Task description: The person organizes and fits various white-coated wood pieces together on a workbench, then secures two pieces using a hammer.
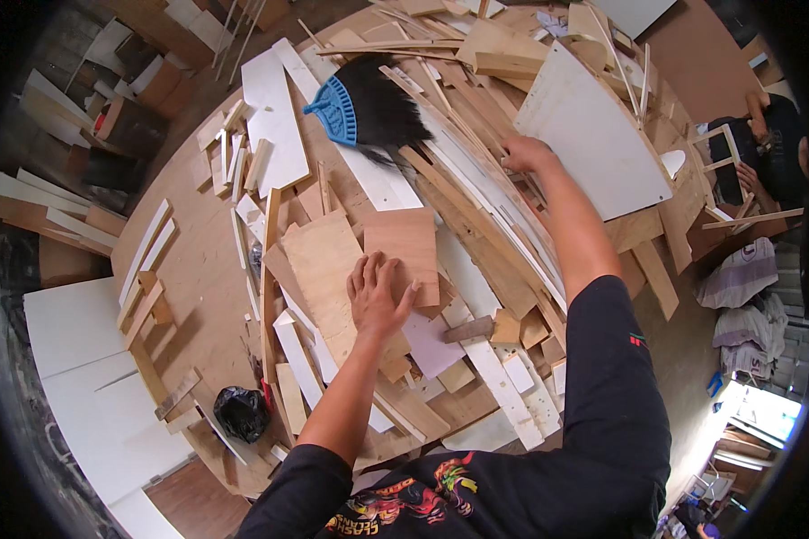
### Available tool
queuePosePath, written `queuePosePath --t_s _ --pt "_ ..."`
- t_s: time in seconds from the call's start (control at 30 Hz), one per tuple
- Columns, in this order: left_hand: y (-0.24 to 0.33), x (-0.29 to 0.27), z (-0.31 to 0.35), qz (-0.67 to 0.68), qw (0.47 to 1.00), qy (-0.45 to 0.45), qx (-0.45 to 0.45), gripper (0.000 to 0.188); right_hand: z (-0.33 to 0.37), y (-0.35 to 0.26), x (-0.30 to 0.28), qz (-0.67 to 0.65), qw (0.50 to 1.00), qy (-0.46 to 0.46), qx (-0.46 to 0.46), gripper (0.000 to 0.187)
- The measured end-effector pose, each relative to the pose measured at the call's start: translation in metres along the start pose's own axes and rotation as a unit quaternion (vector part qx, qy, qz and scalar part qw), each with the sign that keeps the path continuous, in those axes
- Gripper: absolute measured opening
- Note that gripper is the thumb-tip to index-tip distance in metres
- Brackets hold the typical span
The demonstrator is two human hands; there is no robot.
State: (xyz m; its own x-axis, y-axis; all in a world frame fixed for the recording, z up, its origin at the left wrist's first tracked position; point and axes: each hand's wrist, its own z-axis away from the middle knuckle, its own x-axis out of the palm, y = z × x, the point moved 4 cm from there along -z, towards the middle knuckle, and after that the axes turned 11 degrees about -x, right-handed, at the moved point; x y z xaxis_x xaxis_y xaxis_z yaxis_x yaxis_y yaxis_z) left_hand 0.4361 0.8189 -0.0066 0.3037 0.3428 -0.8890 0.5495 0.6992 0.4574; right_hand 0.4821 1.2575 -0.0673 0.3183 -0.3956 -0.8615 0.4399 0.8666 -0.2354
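My left hand [377,296] lies with its fingers apart on a small square plywood piece [404,235]. Beside and partly beneath that piece is a larger plywood offcut [319,269]. Farther away to the right, my right hand [528,155] is closed at the far end of a bundle of long wood strips [476,202]. What its fingers grip is hidden. Just right of it leans a white board [589,135] with curved edges. A blue broom head [335,110] with black bristles rests on the pile between and beyond my hands.
Offcuts cover much of the wooden table [193,296]. A black plastic bag [242,414] sits at the near left. A short wooden block [468,330] lies near my left hand. At the far right, another person [768,148] holds a wooden frame [721,148]. White sacks [742,305] stand beyond the table.
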Motion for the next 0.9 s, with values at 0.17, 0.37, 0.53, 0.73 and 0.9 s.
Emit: queuePosePath --t_s 0.17,0.37,0.53,0.73,0.9 --pt "0.002 -0.001 0.002 -0.006 1.000 0.007 0.005 0.056 -0.010 -0.010 -0.030 -0.211 0.969 0.125 -0.011 0.039" --pt "0.003 -0.001 0.001 -0.008 1.000 0.004 0.002 0.055 -0.003 -0.051 -0.067 -0.436 0.869 0.227 -0.061 0.044" --pt "-0.002 0.003 0.002 -0.006 1.000 0.003 0.003 0.056 0.023 -0.082 -0.062 -0.420 0.896 0.130 -0.061 0.062" --pt "-0.011 -0.001 0.007 0.035 0.999 0.025 0.013 0.054 0.062 -0.161 -0.024 -0.126 0.986 0.104 -0.035 0.062" --pt "-0.011 -0.024 0.034 0.078 0.994 0.071 0.002 0.050 0.074 -0.152 0.032 -0.066 0.957 0.279 -0.051 0.049"
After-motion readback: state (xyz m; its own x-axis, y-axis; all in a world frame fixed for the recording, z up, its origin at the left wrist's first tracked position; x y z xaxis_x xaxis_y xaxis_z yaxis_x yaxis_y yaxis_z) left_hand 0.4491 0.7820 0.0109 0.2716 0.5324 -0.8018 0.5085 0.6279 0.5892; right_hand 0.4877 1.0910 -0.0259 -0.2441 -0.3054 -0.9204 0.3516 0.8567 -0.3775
